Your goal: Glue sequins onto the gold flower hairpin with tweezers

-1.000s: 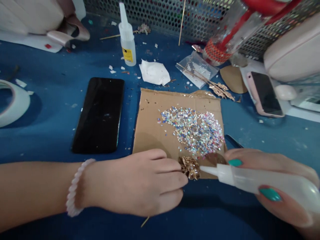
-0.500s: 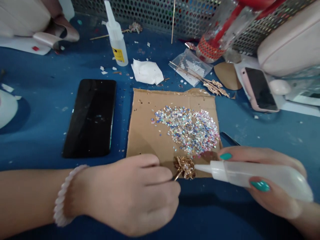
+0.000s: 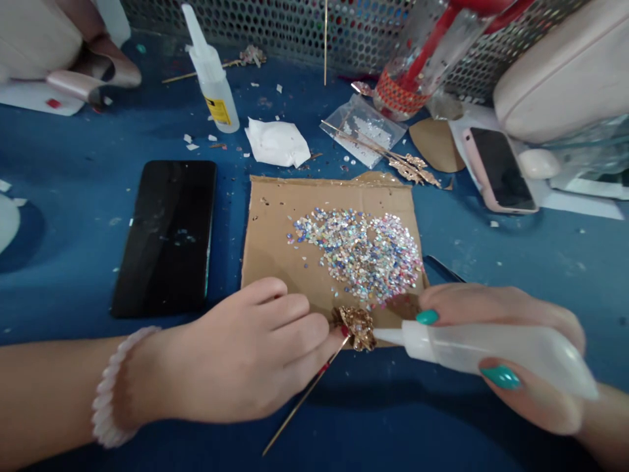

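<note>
My left hand, with a beaded bracelet at the wrist, is closed on the thin stem of a gold metal flower. The stem slants down toward the front, below my fingers. My right hand grips a translucent glue bottle lying almost level. Its narrow nozzle points left and its tip is at the flower's right side; whether it touches cannot be made out. Just beyond the flower, many small shiny rhinestones are spread on a piece of cardboard.
A black phone lies left of the cardboard. Behind stand another glue bottle and a crumpled white tissue, with a small plastic bag and gold stems. Tweezers and a pink phone lie at right.
My left hand has turned and shifted, so the flower's long stem now shows below it. The flower is tilted differently, and the nozzle stays beside it. The whole view has shifted slightly.
</note>
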Available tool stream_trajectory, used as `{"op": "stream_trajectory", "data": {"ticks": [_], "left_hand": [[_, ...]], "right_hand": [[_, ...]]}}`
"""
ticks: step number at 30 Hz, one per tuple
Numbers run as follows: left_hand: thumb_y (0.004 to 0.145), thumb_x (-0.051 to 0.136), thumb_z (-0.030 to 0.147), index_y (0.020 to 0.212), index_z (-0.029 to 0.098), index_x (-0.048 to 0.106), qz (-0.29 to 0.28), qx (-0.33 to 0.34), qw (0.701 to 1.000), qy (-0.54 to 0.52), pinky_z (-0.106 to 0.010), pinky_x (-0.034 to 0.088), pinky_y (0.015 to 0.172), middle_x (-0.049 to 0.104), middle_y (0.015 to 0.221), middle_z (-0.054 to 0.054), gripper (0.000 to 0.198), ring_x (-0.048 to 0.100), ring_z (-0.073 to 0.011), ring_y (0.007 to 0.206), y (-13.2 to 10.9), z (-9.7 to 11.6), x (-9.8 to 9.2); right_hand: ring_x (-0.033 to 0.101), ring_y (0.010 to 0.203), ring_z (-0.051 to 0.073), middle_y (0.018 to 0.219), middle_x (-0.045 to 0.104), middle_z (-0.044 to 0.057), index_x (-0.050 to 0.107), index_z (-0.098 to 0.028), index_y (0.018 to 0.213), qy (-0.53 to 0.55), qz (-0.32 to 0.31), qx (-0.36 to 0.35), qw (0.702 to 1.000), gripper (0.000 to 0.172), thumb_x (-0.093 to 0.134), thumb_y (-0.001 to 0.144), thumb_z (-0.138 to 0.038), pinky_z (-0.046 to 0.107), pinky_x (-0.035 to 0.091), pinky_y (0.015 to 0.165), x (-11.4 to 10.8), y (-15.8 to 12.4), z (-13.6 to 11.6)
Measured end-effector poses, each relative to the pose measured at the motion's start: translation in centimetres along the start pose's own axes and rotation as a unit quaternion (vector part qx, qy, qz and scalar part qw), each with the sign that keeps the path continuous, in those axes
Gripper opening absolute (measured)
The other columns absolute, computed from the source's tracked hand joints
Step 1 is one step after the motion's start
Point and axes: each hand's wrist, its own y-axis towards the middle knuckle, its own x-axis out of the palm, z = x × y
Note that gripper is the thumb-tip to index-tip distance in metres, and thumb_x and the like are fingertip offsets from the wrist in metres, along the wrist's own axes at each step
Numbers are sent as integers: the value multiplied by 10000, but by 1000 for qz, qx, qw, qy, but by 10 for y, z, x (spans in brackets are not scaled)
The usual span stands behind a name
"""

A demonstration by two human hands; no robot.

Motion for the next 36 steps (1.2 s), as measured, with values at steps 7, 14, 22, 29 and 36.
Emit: {"op": "stream_trajectory", "data": {"ticks": [7, 14, 22, 29, 36], "left_hand": [[918, 507, 231, 1162, 143, 584, -29, -11, 999, 12, -330, 331, 643, 568, 786, -1, 270, 469, -160, 689, 1, 0, 4], [974, 408, 174, 1183, 112, 567, 11, 2, 1000, -8, -330, 351, 689, 598, 839, -8, 270, 499, -156, 720, 1, -1, 0], [938, 474, 168, 1209, 123, 555, -3, 14, 1000, -19, -339, 349, 685, 577, 819, -6, 286, 481, -169, 727, 1, -1, 0], [924, 504, 190, 1153, 143, 588, -17, 10, 1000, -6, -340, 347, 684, 542, 785, -1, 249, 453, -173, 720, 1, 1, 1], [946, 457, 166, 1187, 125, 567, -9, 18, 1000, -10, -344, 376, 691, 566, 808, -6, 268, 479, -173, 736, 2, -1, -1]], "right_hand": [[684, 614, 151, 717, 713, 36, 683, -174, 913, 5, -15, -25, 1000, 208, 593, 728, -141, 196, 573, 556, -1, 0, 3], [689, 616, 147, 717, 715, 41, 681, -181, 918, -21, -26, -31, 999, 176, 593, 766, -170, 177, 573, 571, -1, 2, 0], [686, 584, 150, 704, 707, 34, 668, -199, 925, -31, -50, -14, 998, 179, 588, 765, -186, 174, 559, 508, -4, 3, 0], [690, 597, 148, 703, 697, 36, 645, -190, 950, -25, -64, -18, 997, 185, 572, 780, -194, 171, 556, 521, -5, 3, -1], [686, 577, 131, 688, 703, 34, 659, -189, 904, -26, -55, -12, 998, 137, 597, 784, -213, 146, 548, 522, -3, 4, -1]]}}
